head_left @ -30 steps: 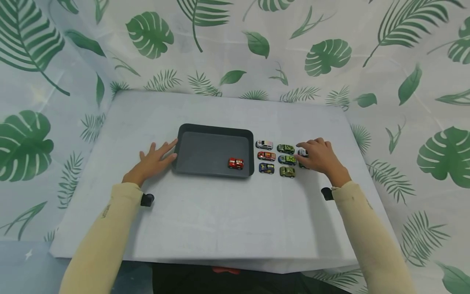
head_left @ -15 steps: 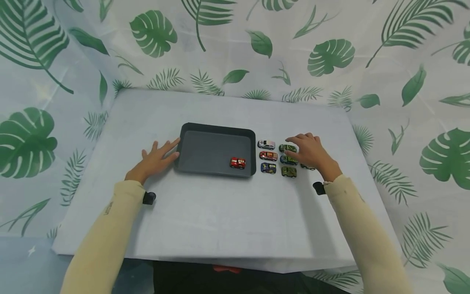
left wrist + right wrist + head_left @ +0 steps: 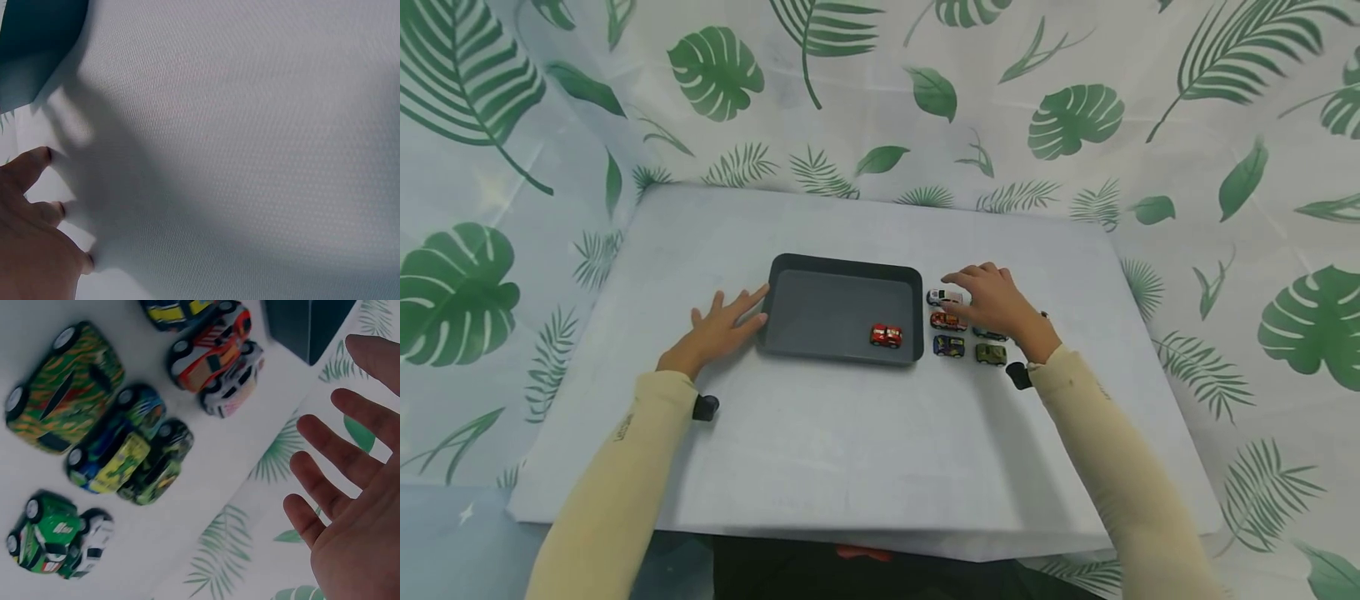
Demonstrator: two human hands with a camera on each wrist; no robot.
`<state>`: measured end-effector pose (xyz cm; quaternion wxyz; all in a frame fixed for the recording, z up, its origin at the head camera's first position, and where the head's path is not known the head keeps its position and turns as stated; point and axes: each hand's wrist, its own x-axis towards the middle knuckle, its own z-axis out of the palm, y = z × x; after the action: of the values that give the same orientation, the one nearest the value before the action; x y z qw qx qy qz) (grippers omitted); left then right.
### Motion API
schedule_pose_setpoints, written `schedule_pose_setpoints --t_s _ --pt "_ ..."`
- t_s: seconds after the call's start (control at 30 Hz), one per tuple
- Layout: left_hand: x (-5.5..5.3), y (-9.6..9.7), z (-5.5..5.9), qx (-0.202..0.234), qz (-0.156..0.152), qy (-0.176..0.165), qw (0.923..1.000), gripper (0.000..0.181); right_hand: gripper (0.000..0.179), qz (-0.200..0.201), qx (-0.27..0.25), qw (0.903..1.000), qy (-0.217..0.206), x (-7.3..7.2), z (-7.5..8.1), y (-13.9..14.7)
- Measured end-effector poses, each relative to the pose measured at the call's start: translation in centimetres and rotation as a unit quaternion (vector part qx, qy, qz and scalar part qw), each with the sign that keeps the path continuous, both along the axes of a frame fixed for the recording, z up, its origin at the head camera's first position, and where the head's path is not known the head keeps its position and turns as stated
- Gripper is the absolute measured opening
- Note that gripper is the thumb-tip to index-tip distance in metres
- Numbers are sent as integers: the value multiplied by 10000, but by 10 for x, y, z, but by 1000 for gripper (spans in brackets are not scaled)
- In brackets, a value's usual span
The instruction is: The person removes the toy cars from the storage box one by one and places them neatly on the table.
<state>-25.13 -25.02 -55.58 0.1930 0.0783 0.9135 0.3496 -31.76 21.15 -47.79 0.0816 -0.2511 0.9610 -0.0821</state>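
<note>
My left hand (image 3: 711,335) lies with fingers spread at the left side of a dark grey tray (image 3: 820,312), fingertips right at its rim. One red toy car (image 3: 886,336) sits inside the tray. To the tray's right, my right hand (image 3: 997,307) hovers over rows of toy cars, covering some in the head view. A white car (image 3: 944,297), an orange-red car (image 3: 948,321) and a blue car (image 3: 949,346) form the nearest column. The right wrist view shows the hand's fingers (image 3: 337,437) extended and holding nothing, beside a camouflage car (image 3: 65,390) and a blue-and-yellow car (image 3: 115,450).
A white cloth (image 3: 842,450) covers the table, with a leaf-printed curtain (image 3: 850,100) behind it. Further out in the right wrist view stand a green car (image 3: 50,528) and a white-and-green car (image 3: 90,544). An olive car (image 3: 991,354) stands in the front row.
My right hand has moved left, from over the rightmost cars to over the column nearest the tray. The left hand and the red car have stayed in place.
</note>
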Motion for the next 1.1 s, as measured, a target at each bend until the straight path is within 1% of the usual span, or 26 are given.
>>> schedule_pose_setpoints --t_s 0.2,0.33,0.47,0.57,0.7,0.8,1.1 --pt "0 -1 -1 16 38 25 10000 69 51 272 11 9996 51 -1 1 -19" --pt "0 -2 -2 12 39 18 10000 69 50 513 121 9986 63 -1 -1 -30" --pt "0 -3 -4 17 62 15 10000 69 51 644 212 9977 36 -1 -3 -41" --pt "0 -3 -5 54 97 19 9999 69 51 765 379 9963 104 -1 -6 -50" --pt "0 -3 -7 78 128 12 9999 68 50 1036 593 9926 230 0 -10 -59" --pt "-1 -3 -6 63 124 24 9999 69 49 1194 642 9904 251 1 -12 -64" --pt "-4 -4 -6 -40 72 138 9999 68 50 1472 699 9866 131 0 -19 -80"
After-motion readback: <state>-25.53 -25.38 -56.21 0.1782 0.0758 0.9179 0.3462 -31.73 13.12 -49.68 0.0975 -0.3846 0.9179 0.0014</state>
